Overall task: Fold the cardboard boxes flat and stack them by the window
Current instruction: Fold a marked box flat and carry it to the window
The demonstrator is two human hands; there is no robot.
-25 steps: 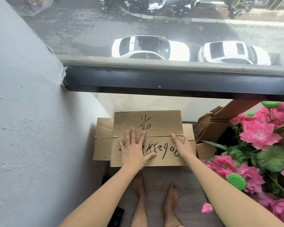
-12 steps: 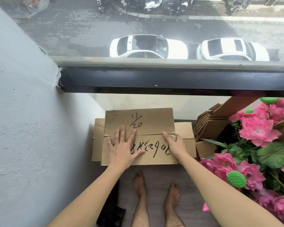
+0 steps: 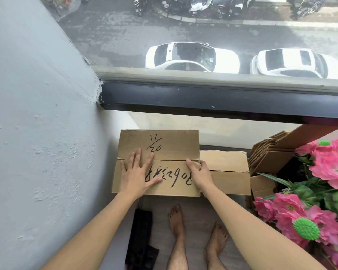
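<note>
Flattened cardboard box (image 3: 158,162) with black handwriting lies on floor under window (image 3: 203,32), against grey wall (image 3: 37,133) at 9 o'clock. Left hand (image 3: 138,175) flat on it, fingers spread. Right hand (image 3: 200,173) grips its 3 o'clock edge, fingers curled over. Second flat box (image 3: 225,170) beneath, sticking out toward 3 o'clock. Pink artificial flowers (image 3: 324,172) at 4 o'clock. Bare feet (image 3: 195,228) on grey floor (image 3: 197,211) at 6 o'clock.

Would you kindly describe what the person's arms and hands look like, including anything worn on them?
Both arms are bare from as far up as the picture shows down to the wrist: no sleeves in view. The left hand and the right hand wear no gloves, and no rings, watch or bracelet are visible. The fingernails look short and unpainted.
</note>
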